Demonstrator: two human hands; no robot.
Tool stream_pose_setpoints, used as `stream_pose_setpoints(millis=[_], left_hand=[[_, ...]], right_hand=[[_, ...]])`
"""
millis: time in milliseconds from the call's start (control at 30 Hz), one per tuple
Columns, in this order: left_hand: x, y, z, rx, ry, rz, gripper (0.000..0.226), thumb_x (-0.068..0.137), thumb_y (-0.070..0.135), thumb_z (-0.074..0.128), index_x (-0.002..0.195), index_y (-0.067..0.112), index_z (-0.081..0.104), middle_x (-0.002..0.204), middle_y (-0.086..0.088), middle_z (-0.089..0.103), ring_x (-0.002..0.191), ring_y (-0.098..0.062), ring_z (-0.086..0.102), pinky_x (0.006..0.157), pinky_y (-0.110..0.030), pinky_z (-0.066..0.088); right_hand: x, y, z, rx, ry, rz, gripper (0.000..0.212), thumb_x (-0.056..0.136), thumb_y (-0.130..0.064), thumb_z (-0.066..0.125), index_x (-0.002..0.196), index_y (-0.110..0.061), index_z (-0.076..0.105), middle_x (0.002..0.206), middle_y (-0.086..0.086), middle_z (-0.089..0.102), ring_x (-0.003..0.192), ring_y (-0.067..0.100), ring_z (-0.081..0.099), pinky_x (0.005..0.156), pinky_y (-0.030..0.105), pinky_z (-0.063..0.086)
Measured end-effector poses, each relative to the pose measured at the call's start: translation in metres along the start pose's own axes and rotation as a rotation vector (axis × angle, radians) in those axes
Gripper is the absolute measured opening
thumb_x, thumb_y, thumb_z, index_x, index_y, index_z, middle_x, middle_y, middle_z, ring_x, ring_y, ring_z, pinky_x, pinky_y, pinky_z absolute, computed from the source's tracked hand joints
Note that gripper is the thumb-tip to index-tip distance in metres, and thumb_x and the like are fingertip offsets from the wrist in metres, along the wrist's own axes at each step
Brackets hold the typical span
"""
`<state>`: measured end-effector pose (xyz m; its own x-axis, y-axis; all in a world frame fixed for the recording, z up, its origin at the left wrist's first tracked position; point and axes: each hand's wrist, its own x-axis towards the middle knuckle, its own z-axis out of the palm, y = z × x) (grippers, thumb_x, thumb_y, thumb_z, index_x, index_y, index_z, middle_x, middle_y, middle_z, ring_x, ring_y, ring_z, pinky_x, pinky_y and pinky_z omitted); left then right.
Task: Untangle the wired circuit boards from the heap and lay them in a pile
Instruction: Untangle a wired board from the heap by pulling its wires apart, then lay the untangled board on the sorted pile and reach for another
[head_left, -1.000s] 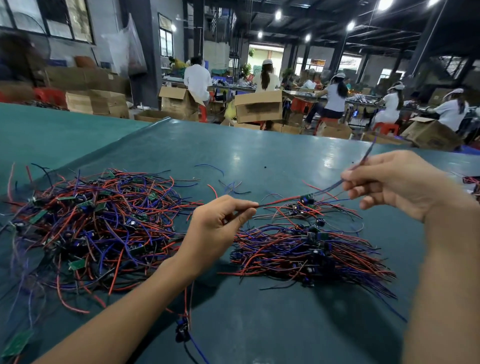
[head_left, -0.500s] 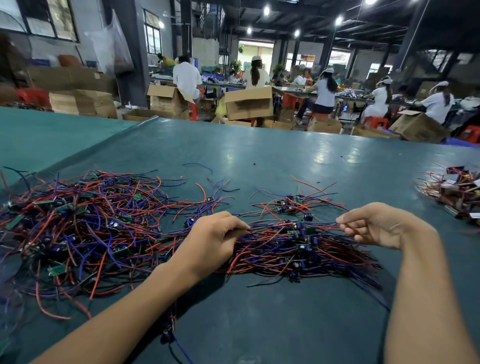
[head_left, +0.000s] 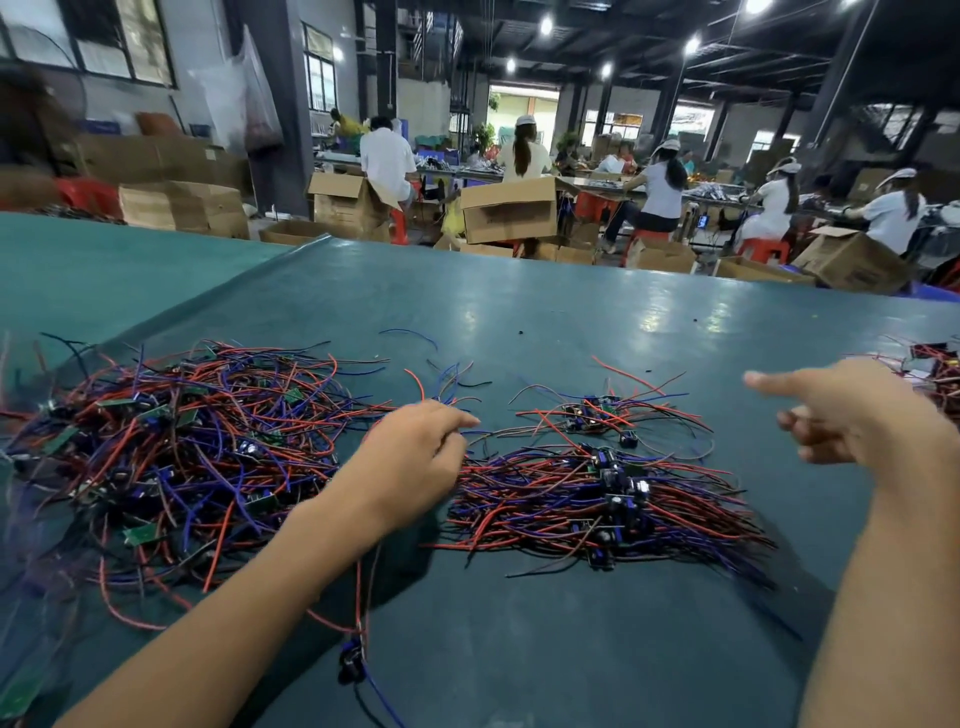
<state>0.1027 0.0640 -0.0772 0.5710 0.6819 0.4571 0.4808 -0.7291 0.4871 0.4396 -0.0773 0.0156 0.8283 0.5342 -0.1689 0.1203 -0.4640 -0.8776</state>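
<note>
Red and blue wired boards sprawl in the heap (head_left: 171, 457) at left; the pile (head_left: 597, 499) lies just right, leads combed parallel, likely for neat stacking. Between them the left hand (head_left: 410, 462) curls onto wires, grip unclear; the right hand (head_left: 852, 410) hovers empty, forefinger extended.

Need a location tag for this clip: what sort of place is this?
Probably an electronics assembly workshop: a heap of wired circuit boards on a green table, seated workers at benches behind, open cardboard boxes on the floor.

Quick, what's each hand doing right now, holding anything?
Left hand: down at the edge of the heap; grip cannot be told.
Right hand: open, forefinger out, holding nothing.
</note>
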Motion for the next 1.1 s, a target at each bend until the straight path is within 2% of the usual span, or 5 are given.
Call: stream_pose_setpoints(millis=[200, 400, 633, 867, 1100], left_hand=[[0.018, -0.025, -0.068, 0.021, 0.268, -0.128, 0.025, 0.092, 0.009, 0.057, 0.105, 0.016, 0.077, 0.098, -0.003, 0.075, 0.092, -0.022, 0.068, 0.088, -0.033, 0.052], [0.051, -0.098, -0.089, 0.575, -0.129, -0.239, 0.03, 0.088, 0.005, 0.053, 0.111, 0.005, 0.072, 0.109, -0.02, 0.067, 0.104, -0.04, 0.062, 0.09, -0.047, 0.052], [0.044, -0.138, -0.073, 0.874, -0.401, -0.285, 0.033, 0.095, 0.027, 0.057, 0.12, 0.007, 0.063, 0.123, -0.014, 0.06, 0.118, -0.035, 0.054, 0.101, -0.047, 0.047], [0.041, -0.129, -0.062, 0.828, -0.288, -0.432, 0.033, 0.1, 0.02, 0.056, 0.128, 0.003, 0.057, 0.126, -0.017, 0.049, 0.121, -0.039, 0.05, 0.097, -0.05, 0.047], [0.035, -0.126, -0.068, 0.599, -0.25, -0.396, 0.031, 0.093, 0.036, 0.05, 0.11, 0.024, 0.073, 0.118, -0.01, 0.055, 0.107, -0.033, 0.062, 0.093, -0.045, 0.053]], right_hand=[[-0.065, -0.061, 0.031, 0.139, 0.107, -0.603, 0.015, 0.095, -0.031, 0.066, 0.089, -0.018, 0.069, 0.06, 0.006, 0.061, 0.033, 0.009, 0.051, 0.033, 0.023, 0.044], [-0.171, -0.075, 0.151, 0.07, -0.142, -1.081, 0.023, 0.091, -0.038, 0.064, 0.077, -0.021, 0.072, 0.049, -0.015, 0.055, 0.042, 0.003, 0.047, 0.045, 0.014, 0.036], [-0.19, 0.017, 0.276, -0.582, -0.289, -1.133, 0.033, 0.101, -0.044, 0.042, 0.103, -0.017, 0.06, 0.096, 0.015, 0.071, 0.09, 0.041, 0.066, 0.072, 0.043, 0.049], [-0.191, 0.049, 0.284, -0.369, -0.188, -1.325, 0.025, 0.095, -0.035, 0.045, 0.1, -0.019, 0.063, 0.065, 0.003, 0.068, 0.055, 0.032, 0.064, 0.046, 0.035, 0.045], [-0.184, 0.05, 0.285, -0.344, -0.27, -1.161, 0.029, 0.101, -0.038, 0.041, 0.117, -0.022, 0.059, 0.089, 0.011, 0.073, 0.083, 0.038, 0.066, 0.07, 0.046, 0.05]])
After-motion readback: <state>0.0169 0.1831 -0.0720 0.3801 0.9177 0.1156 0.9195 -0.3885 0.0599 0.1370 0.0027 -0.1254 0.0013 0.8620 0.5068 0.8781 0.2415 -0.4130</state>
